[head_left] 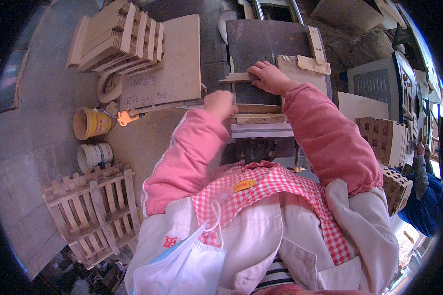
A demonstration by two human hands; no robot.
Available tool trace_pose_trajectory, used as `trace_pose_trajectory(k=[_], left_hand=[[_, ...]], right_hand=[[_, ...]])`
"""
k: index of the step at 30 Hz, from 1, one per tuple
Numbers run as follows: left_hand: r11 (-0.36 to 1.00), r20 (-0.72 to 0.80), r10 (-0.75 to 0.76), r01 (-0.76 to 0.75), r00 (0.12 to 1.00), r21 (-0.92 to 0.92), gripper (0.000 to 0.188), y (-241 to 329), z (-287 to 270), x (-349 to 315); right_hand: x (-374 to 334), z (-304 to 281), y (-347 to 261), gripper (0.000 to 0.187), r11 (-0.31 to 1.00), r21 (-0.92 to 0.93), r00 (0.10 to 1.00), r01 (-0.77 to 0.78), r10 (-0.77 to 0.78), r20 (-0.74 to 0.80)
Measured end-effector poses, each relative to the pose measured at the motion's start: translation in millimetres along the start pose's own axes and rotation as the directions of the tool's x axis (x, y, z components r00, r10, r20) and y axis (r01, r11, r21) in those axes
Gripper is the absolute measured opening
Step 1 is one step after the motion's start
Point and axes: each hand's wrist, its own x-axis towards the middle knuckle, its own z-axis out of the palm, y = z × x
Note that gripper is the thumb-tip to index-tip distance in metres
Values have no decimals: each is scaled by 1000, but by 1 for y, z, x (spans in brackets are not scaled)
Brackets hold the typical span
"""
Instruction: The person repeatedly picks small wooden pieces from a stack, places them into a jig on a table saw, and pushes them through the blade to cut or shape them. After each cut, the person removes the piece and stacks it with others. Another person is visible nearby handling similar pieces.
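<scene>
A brown machine table (280,42) lies in front of me, with a narrow slot along its left part. My right hand (270,77) is over its middle, fingers bent onto the right end of a short, thin stack of pale wood strips (237,77). Nearer to me and to the left, my left hand (219,104) is closed at the table's edge; what its fingers hold is hidden. Right beside it, a long wood strip (258,108) lies across the table, with a second wood strip (261,119) on the near side.
Left of the table, a tall stack of slotted wooden pieces (128,39) stands on a large board (182,59). Below are a yellow bucket (96,123), a white bucket (94,156) and a wooden pallet (96,211). Notched wood stacks (381,140) and another person (423,201) are at right.
</scene>
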Motion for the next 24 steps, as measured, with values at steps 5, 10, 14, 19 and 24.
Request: trace_pose_trajectory(k=[5,10,14,19,24], left_hand=[[997,-437,67,-38,897,75,27,-5,3,0],[852,-663,-174,-226,728,-472,27,-18,17,9],[80,-438,-496,-462,750,-883,63,0,32,41],[-226,-338,-439,-467,832,-855,56,22,43,52],[-53,-366,-321,-403,873,-914,53,4,32,38]], right_hand=[[-5,-7,-7,51,998,25,998,-50,49,39],[-5,-9,-7,53,1000,-5,999,21,-21,27],[-8,-12,-5,51,999,39,999,9,-10,30],[-16,-13,-3,47,997,74,1000,-6,7,-11],[-16,-10,-3,42,997,79,1000,-5,7,-24]])
